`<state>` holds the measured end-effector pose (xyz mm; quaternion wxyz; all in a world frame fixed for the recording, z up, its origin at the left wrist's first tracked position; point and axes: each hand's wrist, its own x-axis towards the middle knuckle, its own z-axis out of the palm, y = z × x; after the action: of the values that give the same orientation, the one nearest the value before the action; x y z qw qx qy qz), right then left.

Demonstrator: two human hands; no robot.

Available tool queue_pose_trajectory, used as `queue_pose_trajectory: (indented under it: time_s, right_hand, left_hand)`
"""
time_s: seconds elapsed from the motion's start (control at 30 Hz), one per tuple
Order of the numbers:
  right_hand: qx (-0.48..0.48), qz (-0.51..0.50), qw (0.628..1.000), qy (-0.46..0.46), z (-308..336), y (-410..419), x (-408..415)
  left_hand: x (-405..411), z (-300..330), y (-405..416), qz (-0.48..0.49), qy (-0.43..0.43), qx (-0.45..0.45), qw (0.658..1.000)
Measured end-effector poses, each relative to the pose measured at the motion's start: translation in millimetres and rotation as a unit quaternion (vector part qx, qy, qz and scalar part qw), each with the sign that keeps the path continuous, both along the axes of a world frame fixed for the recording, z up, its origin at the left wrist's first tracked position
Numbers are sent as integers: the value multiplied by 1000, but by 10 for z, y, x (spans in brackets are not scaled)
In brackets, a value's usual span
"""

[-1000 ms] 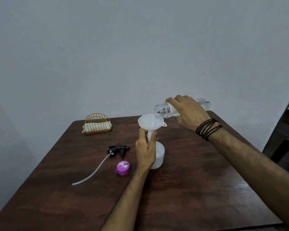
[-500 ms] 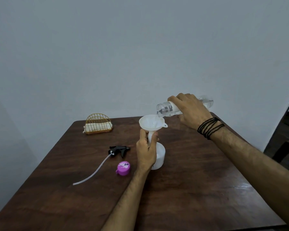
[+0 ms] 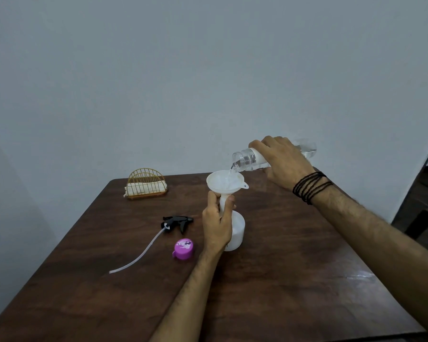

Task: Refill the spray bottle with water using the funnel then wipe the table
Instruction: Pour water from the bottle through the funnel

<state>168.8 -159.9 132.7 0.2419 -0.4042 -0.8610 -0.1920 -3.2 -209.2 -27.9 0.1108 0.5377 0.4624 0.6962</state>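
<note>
A white spray bottle stands upright in the middle of the dark wooden table, its top off. A white funnel sits in its neck. My left hand grips the funnel's stem and the bottle's neck. My right hand holds a clear water bottle tilted almost level, its mouth over the funnel's rim, and water runs into the funnel. The black trigger head with its long clear tube lies on the table to the left.
A purple cap lies left of the spray bottle. A gold wire holder with a folded cream cloth stands at the table's back left corner. A grey wall rises right behind the table. A wet patch shines at the right.
My right hand has tipped the clear bottle a little further and water now flows into the funnel. My left hand stays on the funnel and bottle neck.
</note>
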Motion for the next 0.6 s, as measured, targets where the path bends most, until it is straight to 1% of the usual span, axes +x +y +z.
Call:
queue_pose_trajectory:
  time_s: [0.6]
  right_hand:
    - [11, -5, 1000, -7, 40, 6, -13]
  left_hand:
    - [-7, 9, -12, -6, -2, 2, 1000]
